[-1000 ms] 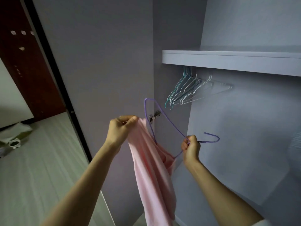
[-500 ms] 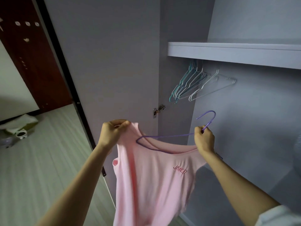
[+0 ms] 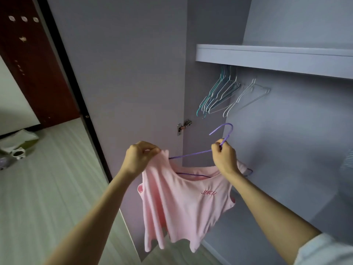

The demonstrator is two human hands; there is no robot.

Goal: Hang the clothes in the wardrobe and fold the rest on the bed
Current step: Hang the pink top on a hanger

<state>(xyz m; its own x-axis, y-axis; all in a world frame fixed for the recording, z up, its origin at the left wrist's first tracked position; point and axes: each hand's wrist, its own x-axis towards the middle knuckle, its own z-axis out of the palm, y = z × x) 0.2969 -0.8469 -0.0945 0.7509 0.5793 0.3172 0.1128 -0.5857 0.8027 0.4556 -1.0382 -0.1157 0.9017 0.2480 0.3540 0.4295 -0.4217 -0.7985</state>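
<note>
head view. the left hand [image 3: 140,158] is clenched on the left shoulder strap of the pink sleeveless cotton top [image 3: 183,205], fingers curled and pinching the fabric at its upper edge. the right hand [image 3: 224,158] grasps the thin purple wire hanger [image 3: 191,155] at the base of its hook, fingers curled round the wire; the hook rises above the knuckles. the hanger's left arm runs into the left strap, its lower bar lies inside the neckline, and its right tip shows just beyond the right wrist. the top hangs in front of the open grey wardrobe [image 3: 286,131], below the grey shelf [image 3: 267,58] and the cluster of teal and white wire hangers [image 3: 219,96].

the rail that carries those hangers is hidden behind the shelf edge. the right strap of the top is covered by the right hand. a pale object at the right frame edge is cut off and cannot be identified.
</note>
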